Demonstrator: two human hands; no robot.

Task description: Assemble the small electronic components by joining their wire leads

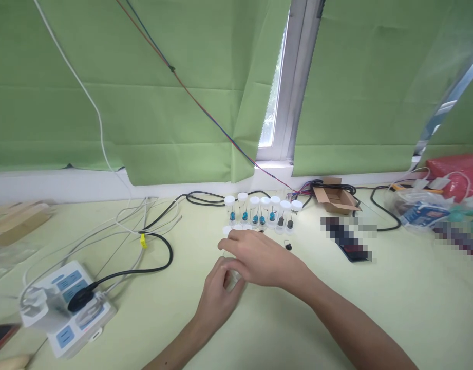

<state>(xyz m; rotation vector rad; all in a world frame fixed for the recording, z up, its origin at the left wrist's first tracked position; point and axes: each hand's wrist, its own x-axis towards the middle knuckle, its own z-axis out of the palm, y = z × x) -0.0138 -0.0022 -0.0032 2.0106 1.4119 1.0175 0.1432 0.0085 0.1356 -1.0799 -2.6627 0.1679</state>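
Note:
My left hand (221, 290) is closed around a small clear plastic vial (233, 278) above the table, with only part of its side showing. Over the vial's upper end, my right hand (255, 257) is closed with its fingers bent down; its fingertips and the vial's top are hidden. Just beyond the hands stands a row of clear vials (254, 213) with white caps, some holding blue parts and others black ones. A few loose white caps (227, 229) lie before that row, partly covered by my right hand. Right of them rests a small black part with a thin wire (288, 246).
A power strip (69, 308) with plugs and tangled cables takes up the left. Behind the vials, black cables run toward an open cardboard box (334, 198). A dark phone (347, 241) lies to the right, and plastic bags (423, 208) sit farther right. Green curtain (163, 103) hangs behind.

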